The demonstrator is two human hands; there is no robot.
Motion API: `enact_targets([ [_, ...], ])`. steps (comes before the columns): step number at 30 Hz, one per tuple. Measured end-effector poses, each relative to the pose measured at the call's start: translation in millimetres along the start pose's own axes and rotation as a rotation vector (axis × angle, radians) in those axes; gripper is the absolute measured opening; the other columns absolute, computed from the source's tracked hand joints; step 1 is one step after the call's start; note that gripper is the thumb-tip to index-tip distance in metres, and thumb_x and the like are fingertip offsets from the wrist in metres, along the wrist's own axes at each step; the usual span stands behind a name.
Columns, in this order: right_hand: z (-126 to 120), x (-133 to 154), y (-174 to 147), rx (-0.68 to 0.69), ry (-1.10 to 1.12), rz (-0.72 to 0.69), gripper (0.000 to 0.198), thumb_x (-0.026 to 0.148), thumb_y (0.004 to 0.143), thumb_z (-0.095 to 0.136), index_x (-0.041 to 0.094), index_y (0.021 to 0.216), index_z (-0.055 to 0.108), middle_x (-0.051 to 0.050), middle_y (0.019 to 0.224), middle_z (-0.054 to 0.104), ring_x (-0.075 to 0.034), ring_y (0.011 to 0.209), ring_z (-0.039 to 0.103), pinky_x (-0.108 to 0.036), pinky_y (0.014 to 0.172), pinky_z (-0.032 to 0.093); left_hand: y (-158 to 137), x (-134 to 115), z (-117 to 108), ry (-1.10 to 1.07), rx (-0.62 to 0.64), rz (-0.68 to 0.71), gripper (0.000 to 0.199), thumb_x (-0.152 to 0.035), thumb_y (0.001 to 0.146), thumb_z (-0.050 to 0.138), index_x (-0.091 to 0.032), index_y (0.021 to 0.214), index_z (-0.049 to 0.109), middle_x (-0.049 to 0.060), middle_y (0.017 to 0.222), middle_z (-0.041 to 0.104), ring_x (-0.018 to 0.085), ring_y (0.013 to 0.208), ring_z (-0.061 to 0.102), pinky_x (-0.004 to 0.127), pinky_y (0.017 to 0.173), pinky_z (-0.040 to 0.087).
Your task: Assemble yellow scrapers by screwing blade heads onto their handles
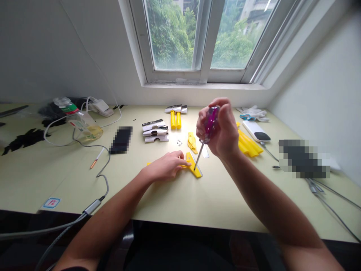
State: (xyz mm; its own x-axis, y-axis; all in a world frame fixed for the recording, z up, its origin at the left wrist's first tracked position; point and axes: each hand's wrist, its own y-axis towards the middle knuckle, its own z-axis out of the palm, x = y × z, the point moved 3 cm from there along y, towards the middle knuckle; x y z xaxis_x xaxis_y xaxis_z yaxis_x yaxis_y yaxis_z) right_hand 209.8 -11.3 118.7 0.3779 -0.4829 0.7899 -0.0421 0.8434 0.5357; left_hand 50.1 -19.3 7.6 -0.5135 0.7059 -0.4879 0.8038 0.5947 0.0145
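"Two hands busy. Quick, what's each on?"

"Right hand [225, 130]: grip wrapped round the screwdriver [211, 122]. Left hand [166, 165]: grip clamped on the yellow scraper [193, 160], fingers over its neck, underside hidden."

"Scraper's where?"

"Mid worktop [197, 199], between front and back edges, head angled toward the front edge. Driver leans, tip down on the head's near end. Too small to tell if it's seated in a screw."

"Step?"

"Looks like screw work on the head, blade side. Tightening or loosening, can't tell."

"Next move calls for?"

"My guess: straighten the driver, press, twist, with the left hand pinning the head flat. Could slip toward the blade edge."

"Nearby?"

"Small metal bits [179, 142] and a loose yellow part [192, 140] behind it, toward the back edge. Card sleeves [155, 131] left of the bits, yellow handles [249, 145] over toward the right edge."
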Motion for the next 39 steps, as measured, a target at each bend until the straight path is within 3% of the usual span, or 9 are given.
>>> enact_targets([
  [5,3.7,3.4,2.0,0.087,-0.092,0.091,0.034,0.057,0.086,0.057,0.025,0.098,0.058,0.000,0.082,0.057,-0.011,0.066,0.058,-0.028,0.059,0.050,-0.5,-0.7,-0.3,-0.005,-0.008,-0.004,0.039,-0.013,0.091,0.050,-0.028,0.124,0.065,0.006,0.107,0.057,0.019,0.096,0.054,0.030,0.087,0.045],
  [11,1.0,0.6,-2.4,0.019,-0.094,0.039,0.046,0.072,0.085,0.041,0.032,0.105,0.053,0.002,0.078,0.053,-0.009,0.046,0.044,-0.027,0.041,0.038,-0.1,1.0,1.3,-0.015,-0.012,0.003,0.037,-0.016,0.092,0.049,-0.028,0.124,0.065,0.007,0.107,0.057,0.019,0.096,0.055,0.032,0.087,0.045],
  [15,3.1,-0.2,-2.3,0.032,-0.154,0.007,0.038,0.062,0.083,0.056,0.031,0.104,0.053,0.001,0.085,0.053,-0.010,0.056,0.051,-0.026,0.048,0.043,0.0,1.3,1.4,-0.021,-0.016,0.006,0.036,-0.017,0.093,0.049,-0.028,0.124,0.065,0.007,0.108,0.057,0.019,0.097,0.055,0.032,0.087,0.046],
  [18,5.8,-1.4,-0.4,0.042,-0.147,0.063,0.040,0.063,0.087,0.049,0.025,0.097,0.057,-0.002,0.085,0.055,-0.012,0.065,0.056,-0.028,0.053,0.047,0.0,0.8,1.1,-0.011,-0.011,0.010,0.037,-0.016,0.093,0.049,-0.029,0.123,0.065,0.007,0.107,0.057,0.019,0.097,0.054,0.031,0.087,0.045],
  [24,5.2,0.5,-6.4,0.005,-0.066,0.005,0.043,0.068,0.086,0.044,0.032,0.108,0.054,0.001,0.080,0.054,-0.009,0.048,0.046,-0.026,0.040,0.038,0.7,0.4,0.7,-0.008,-0.014,0.019,0.036,-0.016,0.093,0.048,-0.027,0.123,0.065,0.007,0.108,0.056,0.019,0.097,0.054,0.032,0.087,0.045],
  [27,8.7,4.4,-7.5,0.054,-0.139,0.011,0.039,0.061,0.080,0.061,0.031,0.104,0.058,0.001,0.082,0.054,-0.011,0.058,0.053,-0.026,0.047,0.044,0.7,-0.3,0.3,-0.014,-0.022,0.026,0.037,-0.015,0.092,0.048,-0.027,0.123,0.065,0.008,0.107,0.057,0.020,0.097,0.054,0.033,0.087,0.046],
  [30,14.0,5.7,-5.4,0.114,-0.186,0.097,0.042,0.062,0.082,0.059,0.025,0.101,0.062,-0.001,0.080,0.055,-0.014,0.069,0.059,-0.028,0.055,0.049,0.8,-1.5,-0.4,-0.017,-0.026,0.036,0.039,-0.014,0.092,0.048,-0.027,0.124,0.065,0.008,0.107,0.057,0.020,0.096,0.054,0.032,0.087,0.046],
  [36,9.8,-1.2,-7.4,0.030,-0.098,0.107,0.052,0.072,0.087,0.037,0.031,0.113,0.055,0.001,0.073,0.052,-0.012,0.050,0.049,-0.028,0.042,0.042,1.2,-1.6,-0.5,-0.028,-0.023,0.027,0.037,-0.017,0.093,0.047,-0.026,0.124,0.065,0.008,0.107,0.057,0.020,0.096,0.054,0.032,0.086,0.046],
  [39,10.0,-2.6,-11.6,0.066,-0.142,0.081,0.050,0.072,0.080,0.051,0.031,0.109,0.057,0.001,0.074,0.053,-0.012,0.055,0.052,-0.028,0.045,0.044,1.3,-1.2,0.0,-0.041,-0.030,0.023,0.036,-0.019,0.093,0.047,-0.026,0.123,0.065,0.008,0.107,0.057,0.020,0.096,0.054,0.033,0.086,0.047],
])
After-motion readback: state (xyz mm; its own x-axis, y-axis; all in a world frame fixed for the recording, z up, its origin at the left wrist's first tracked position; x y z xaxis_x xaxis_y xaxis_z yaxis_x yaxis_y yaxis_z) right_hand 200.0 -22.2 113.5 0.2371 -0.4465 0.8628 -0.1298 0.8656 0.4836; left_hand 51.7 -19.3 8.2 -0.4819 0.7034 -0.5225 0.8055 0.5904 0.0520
